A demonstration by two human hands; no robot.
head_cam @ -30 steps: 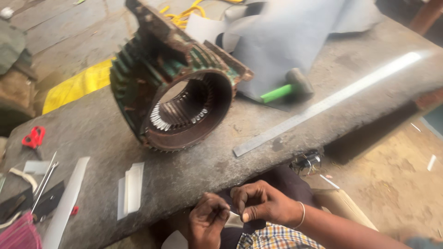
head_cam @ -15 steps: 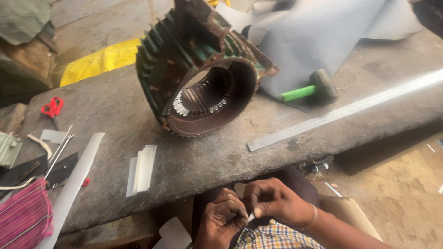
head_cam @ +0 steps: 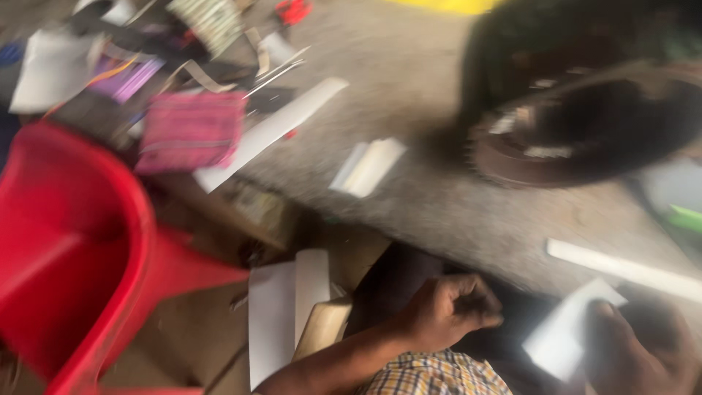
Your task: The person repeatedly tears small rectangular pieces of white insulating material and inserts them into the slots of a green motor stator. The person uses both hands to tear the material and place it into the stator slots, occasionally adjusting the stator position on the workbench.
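Your right hand (head_cam: 643,351), at the lower right of the frame, holds a white paper piece (head_cam: 567,336) by its lower right edge; the fingers are closed on it, though blur hides the exact grip. The paper piece sits just below the tabletop (head_cam: 439,205) edge, over your dark lap. Your left hand (head_cam: 450,311), at lower centre, is curled into a loose fist with fingers together; whether it holds anything cannot be told. It is near the paper piece but not touching it.

Above the hands, a long white strip (head_cam: 621,267) lies on the tabletop at the right. The stator (head_cam: 585,110), dark and round, fills the upper right. Folded white slips (head_cam: 365,167) lie at the centre of the tabletop. A longer white strip (head_cam: 270,132) lies to their left, beside a pink cloth (head_cam: 190,132). A red chair (head_cam: 73,249) occupies the lower left. White sheets (head_cam: 285,314) stand below the tabletop edge, left of your left hand.
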